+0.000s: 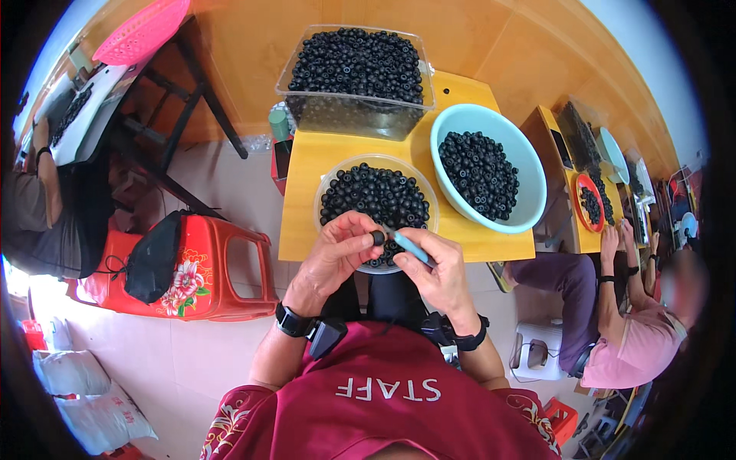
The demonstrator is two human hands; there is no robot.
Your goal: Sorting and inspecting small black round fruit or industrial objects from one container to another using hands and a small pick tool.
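My left hand (331, 253) pinches one small round black piece (378, 238), rubber-like, between thumb and fingertips. In my right hand (441, 276) is a slim tool with a light-blue handle (412, 248); its small tip meets or nearly meets the black piece, and its exact kind is unclear. Both hands are over the near edge of a round clear tub (434, 201) filled with similar pieces. To the right of it stands a light-blue basin (530, 175) with more of them. Behind the tub, a rectangular clear bin (349, 115) is heaped with the same black pieces.
These containers stand on a yellow table (491, 250). A red stool (211, 268) with a black bag (153, 261) is at the left. People work at tables on both sides; the right one holds a red tray (589, 222). White sacks (100, 418) lie lower left.
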